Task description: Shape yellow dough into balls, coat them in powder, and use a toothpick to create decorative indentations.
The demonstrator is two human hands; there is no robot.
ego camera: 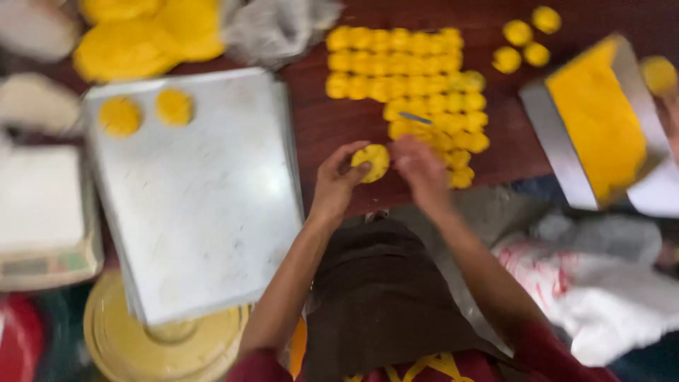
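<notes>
I read the scene from the head camera; the frame is motion-blurred. My left hand (338,180) curls around a flattened yellow dough disc (372,161), fingers and thumb pinching its left edge above the near rim of the dark wooden table (325,124). My right hand (423,170) sits just beside the disc on its right; I cannot tell whether its fingers close on the disc or only touch it.

Just beyond the hands lies a block of small yellow dough pieces (407,78) set in rows on the table. To the left, a metal tray (198,205) carries two flattened yellow discs (145,112) at its far corner. A large mass of yellow dough (145,35) lies beyond the tray. At the right, a tilted metal container (601,124) holds yellow filling.
</notes>
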